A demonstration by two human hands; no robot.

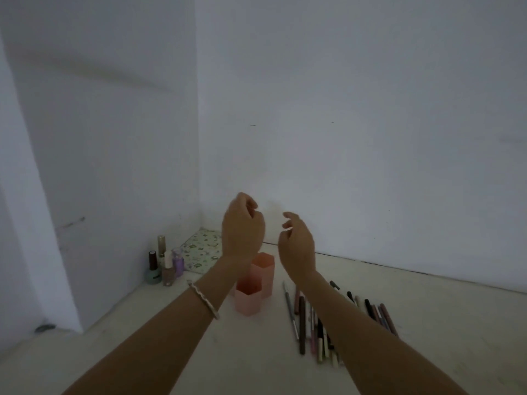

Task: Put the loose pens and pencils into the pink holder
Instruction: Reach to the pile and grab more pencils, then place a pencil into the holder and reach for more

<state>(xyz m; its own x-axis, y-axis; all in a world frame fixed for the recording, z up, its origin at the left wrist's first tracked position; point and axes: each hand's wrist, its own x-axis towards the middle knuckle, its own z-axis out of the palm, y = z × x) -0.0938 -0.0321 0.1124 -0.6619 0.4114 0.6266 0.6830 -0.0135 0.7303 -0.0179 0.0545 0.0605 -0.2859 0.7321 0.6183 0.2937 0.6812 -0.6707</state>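
Note:
A pink holder (251, 297) made of hexagonal tubes of different heights stands on the pale table, partly behind my left wrist. Several loose pens and pencils (306, 323) lie in a row just right of it, some hidden under my right forearm. My left hand (242, 226) is raised above the holder with its fingers curled loosely and nothing in it. My right hand (296, 246) hovers beside it, higher than the pens, fingers apart and empty. A bracelet circles my left wrist.
Several small nail polish bottles (164, 266) stand at the left by the wall. A flowered notebook (199, 249) lies in the corner behind the holder. White walls close the table at the back and left.

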